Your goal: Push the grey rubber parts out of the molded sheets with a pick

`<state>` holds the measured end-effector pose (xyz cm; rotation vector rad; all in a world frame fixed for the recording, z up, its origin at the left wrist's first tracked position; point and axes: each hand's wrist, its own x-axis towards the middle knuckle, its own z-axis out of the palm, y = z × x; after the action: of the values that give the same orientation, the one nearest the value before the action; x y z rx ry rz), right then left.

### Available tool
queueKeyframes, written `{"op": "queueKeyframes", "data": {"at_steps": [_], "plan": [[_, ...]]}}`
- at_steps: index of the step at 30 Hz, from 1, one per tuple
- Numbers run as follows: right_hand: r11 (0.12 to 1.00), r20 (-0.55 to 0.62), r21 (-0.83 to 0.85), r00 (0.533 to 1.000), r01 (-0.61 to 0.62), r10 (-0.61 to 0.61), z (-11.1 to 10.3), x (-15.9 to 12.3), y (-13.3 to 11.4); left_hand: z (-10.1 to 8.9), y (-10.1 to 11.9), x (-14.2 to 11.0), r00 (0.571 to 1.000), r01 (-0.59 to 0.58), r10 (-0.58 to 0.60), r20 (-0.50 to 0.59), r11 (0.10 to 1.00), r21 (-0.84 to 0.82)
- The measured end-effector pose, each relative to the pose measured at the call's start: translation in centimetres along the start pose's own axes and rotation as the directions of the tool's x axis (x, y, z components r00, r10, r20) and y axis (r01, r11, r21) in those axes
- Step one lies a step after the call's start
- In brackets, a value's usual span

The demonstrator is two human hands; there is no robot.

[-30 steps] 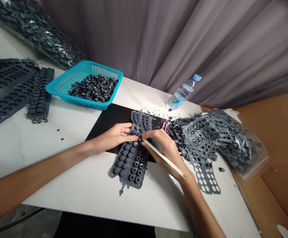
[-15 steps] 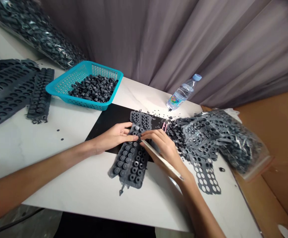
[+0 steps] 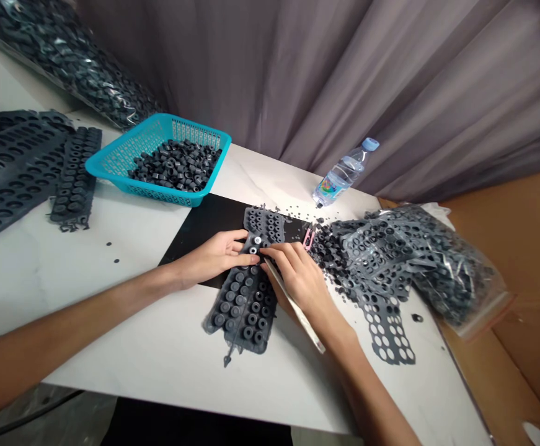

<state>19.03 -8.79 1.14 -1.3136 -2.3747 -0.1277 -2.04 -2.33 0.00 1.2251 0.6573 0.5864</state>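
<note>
A dark grey molded rubber sheet [image 3: 239,302] with rows of round plugs lies in front of me, across the edge of a black mat [image 3: 190,248]. My left hand [image 3: 218,254] grips its left side, the thumb lying across the plugs and the fingers at the edge. In my right hand [image 3: 297,272] is a slim whitish stick-like tool [image 3: 304,322], its upper end at the plugs beside my left thumb. What exactly its tip touches is hidden by my fingers. Another grey plug sheet [image 3: 270,224] lies just beyond my hands.
A turquoise basket [image 3: 158,197] of loose plugs stands back left, near a big bag of plugs [image 3: 79,68]. Pink thread snips [image 3: 309,236], a water bottle [image 3: 341,176], punched-out sheets [image 3: 385,254] and a filled clear bag [image 3: 455,279] are to the right. More sheets [image 3: 13,167] lie far left.
My right hand has shifted slightly and turned, and the whitish tool's lower end has swung left and down. Light-coloured plug tops show near my left fingers. My left hand stays in place.
</note>
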Motion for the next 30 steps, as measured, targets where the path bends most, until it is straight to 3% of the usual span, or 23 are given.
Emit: {"op": "queueKeyframes", "data": {"at_steps": [5,9,13,17,20,22,27,30], "plan": [[0.996,-0.046,-0.071,0.998,-0.052,0.049,0.4,0.0,-0.4,0.0,0.1,0.0,1.000,0.016,-0.016,0.012,1.000,-0.007],[0.987,-0.133,0.006,0.978,-0.160,0.159,0.2,0.1,-0.8,0.0,0.3,-0.1,0.998,0.063,-0.063,0.014,0.998,-0.003],[0.905,-0.301,0.123,0.854,-0.407,0.425,-0.7,-0.4,0.8,0.0,0.6,-0.5,0.996,0.087,-0.087,0.023,0.996,0.014],[0.832,-0.351,-0.022,0.784,-0.554,0.512,-1.9,-2.2,4.8,0.2,1.2,-0.8,0.997,0.070,-0.071,0.031,0.997,0.030],[0.828,-0.347,-0.076,0.793,-0.556,0.501,-2.5,-3.1,7.1,0.2,1.3,-0.8,0.998,0.064,-0.063,-0.016,0.992,0.109],[0.849,-0.315,-0.024,0.810,-0.529,0.495,-2.5,-2.9,7.1,0.1,1.1,-0.6,0.997,0.047,-0.037,-0.062,0.986,0.162],[0.852,-0.164,0.378,0.879,-0.363,0.448,-1.7,-0.8,2.8,-0.3,0.2,-0.2,0.999,-0.019,0.026,-0.039,0.987,0.161],[0.869,-0.127,0.424,0.933,-0.255,0.336,-1.3,0.1,0.3,-0.4,0.1,-0.1,0.999,-0.032,0.035,-0.017,0.988,0.153]]}}
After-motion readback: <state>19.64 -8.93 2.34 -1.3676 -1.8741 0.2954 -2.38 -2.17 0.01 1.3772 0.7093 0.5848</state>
